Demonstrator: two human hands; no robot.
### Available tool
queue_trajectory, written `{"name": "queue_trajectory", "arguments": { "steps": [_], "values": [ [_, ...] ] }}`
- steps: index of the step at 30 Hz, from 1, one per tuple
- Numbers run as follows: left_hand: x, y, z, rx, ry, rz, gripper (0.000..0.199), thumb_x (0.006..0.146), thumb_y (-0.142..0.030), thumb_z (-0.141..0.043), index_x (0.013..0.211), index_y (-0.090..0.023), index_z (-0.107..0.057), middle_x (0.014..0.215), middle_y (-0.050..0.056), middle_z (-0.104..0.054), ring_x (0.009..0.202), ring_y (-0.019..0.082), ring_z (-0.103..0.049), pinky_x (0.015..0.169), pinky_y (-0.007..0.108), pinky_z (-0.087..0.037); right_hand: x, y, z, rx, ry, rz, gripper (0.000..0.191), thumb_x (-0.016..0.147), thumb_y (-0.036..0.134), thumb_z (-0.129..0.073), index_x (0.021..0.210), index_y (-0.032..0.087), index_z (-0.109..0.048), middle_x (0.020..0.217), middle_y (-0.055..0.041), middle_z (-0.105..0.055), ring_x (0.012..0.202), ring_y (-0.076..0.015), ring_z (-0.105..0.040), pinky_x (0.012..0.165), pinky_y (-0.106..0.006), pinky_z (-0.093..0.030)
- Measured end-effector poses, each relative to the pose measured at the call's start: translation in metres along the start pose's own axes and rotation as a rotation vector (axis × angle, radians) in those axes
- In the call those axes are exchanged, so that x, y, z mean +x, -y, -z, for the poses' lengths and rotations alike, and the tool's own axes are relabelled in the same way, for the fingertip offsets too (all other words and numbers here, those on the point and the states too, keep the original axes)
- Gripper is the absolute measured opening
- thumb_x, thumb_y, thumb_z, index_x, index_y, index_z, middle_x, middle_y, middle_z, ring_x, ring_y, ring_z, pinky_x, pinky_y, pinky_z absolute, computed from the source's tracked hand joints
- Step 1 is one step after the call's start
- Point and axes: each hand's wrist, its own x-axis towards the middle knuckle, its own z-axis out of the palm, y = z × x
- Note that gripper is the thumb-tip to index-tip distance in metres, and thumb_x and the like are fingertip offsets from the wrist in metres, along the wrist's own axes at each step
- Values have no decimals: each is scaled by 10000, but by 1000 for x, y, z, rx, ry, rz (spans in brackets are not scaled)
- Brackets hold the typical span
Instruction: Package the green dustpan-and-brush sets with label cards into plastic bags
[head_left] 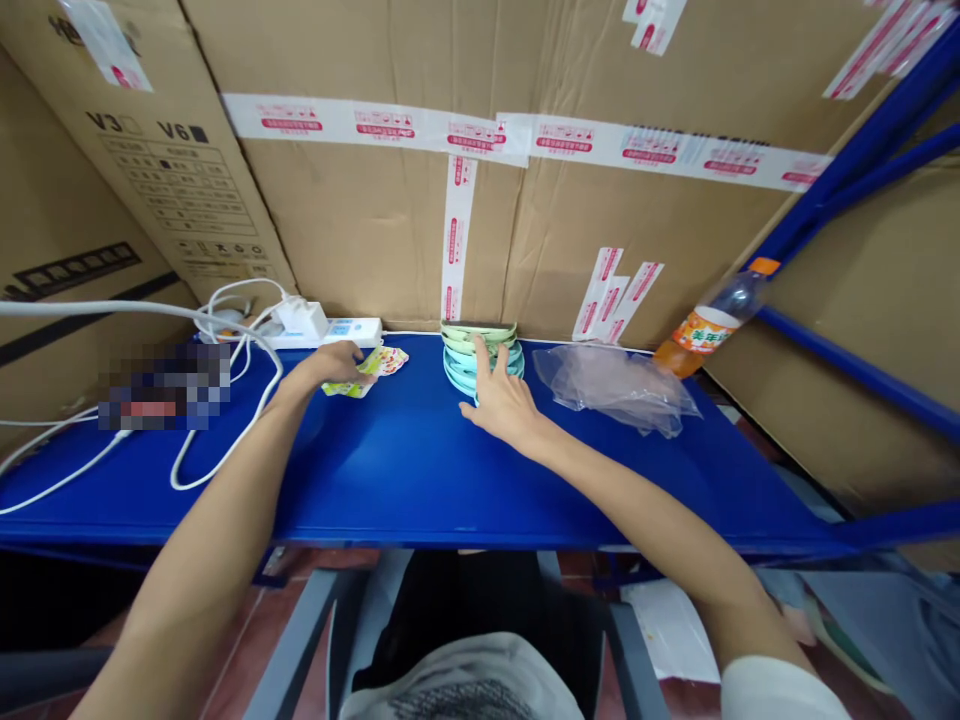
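Note:
On the left of the blue table, my left hand lies over a small, colourful printed packet, its thumb and finger apart. The green part of the packaging shows below the hand. Whether this is one packet or two overlapping ones, I cannot tell. My right hand reaches to a stack of rounded, shallow dish-like pieces, pale green on top and light teal below. Its fingers are spread, with the tips over the front and top of the stack. The hand hides part of the stack.
Crumpled clear plastic bags lie right of the stack, and an orange drink bottle leans by the blue frame. White cables and a power strip are at left. Cardboard walls the back.

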Motion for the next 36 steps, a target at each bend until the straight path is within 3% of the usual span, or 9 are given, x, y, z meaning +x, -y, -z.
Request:
{"name": "queue_trajectory", "arguments": {
  "steps": [4,10,16,19,21,25,28,32,36],
  "values": [
    [-8,-11,0,-12,29,-28,608,665,-329,-841,1224,-105,-760,1222,190,-822,1099,358,-789,861,323,-602,-36,10,22,-76,-143,27,1088,1037,643,-652,1816,305,29,1831,-328,-74,1232,-485,-726,958,-616,-623],
    [-16,-32,-7,-37,-60,-133,775,652,-171,-705,1427,-165,-696,1395,149,-777,1250,342,-748,1006,343,-592,-74,9,43,-5,-441,151,815,1088,462,-557,1810,377,-187,1804,-139,-287,1261,-420,-682,897,-539,-663],
    [-15,-44,-10,-92,-113,-248,587,710,-226,-702,1285,-153,-800,1307,131,-818,1209,330,-770,1077,362,-587,-64,-106,67,-31,-695,-124,480,1074,458,-538,1437,200,-718,1432,-159,-700,1231,-375,-708,1004,-512,-616],
    [-14,-49,-15,-111,-212,-240,517,718,-226,-717,1199,-66,-821,1276,223,-790,1323,411,-700,1162,427,-549,-61,-184,76,-111,-576,-231,559,1046,546,-562,1429,171,-720,1422,-201,-710,1329,-427,-661,1082,-590,-567],
    [-16,-53,-19,-131,-306,-233,492,784,-230,-691,1230,-56,-807,1333,240,-747,1435,414,-611,1243,451,-484,-62,-219,70,-127,-338,-81,660,1027,562,-595,1559,174,-633,1512,-212,-668,1444,-417,-595,1198,-592,-488],
    [-32,-71,-18,-190,-522,-255,434,919,-182,-581,1300,-100,-773,1402,202,-690,1403,342,-614,1257,459,-474,-69,-235,36,-188,-127,-83,1017,894,686,-761,1735,228,-419,1717,-223,-486,1608,-472,-419,1267,-657,-395],
    [-64,-104,-3,-325,-808,-418,309,976,-152,-531,1138,-140,-793,1272,164,-725,1253,306,-691,1138,473,-566,-71,-222,15,-181,-139,-104,987,949,685,-707,1760,236,-369,1757,-219,-434,1621,-458,-413,1268,-663,-392],
    [-157,-165,25,-533,-995,-991,238,1032,-143,-568,1129,-238,-764,1170,81,-754,1104,220,-746,995,410,-640,-58,-219,14,-97,-195,-83,774,997,659,-642,1602,178,-615,1642,-233,-581,1530,-437,-549,1259,-626,-424],
    [-274,-202,26,-459,-407,-1466,443,1016,-324,-697,1399,-545,-671,1260,-57,-801,1117,188,-791,915,331,-711,-32,-237,28,150,-379,-147,352,958,437,-663,1048,161,-861,1297,-187,-808,1228,-352,-762,1149,-477,-550]
  ]
}}
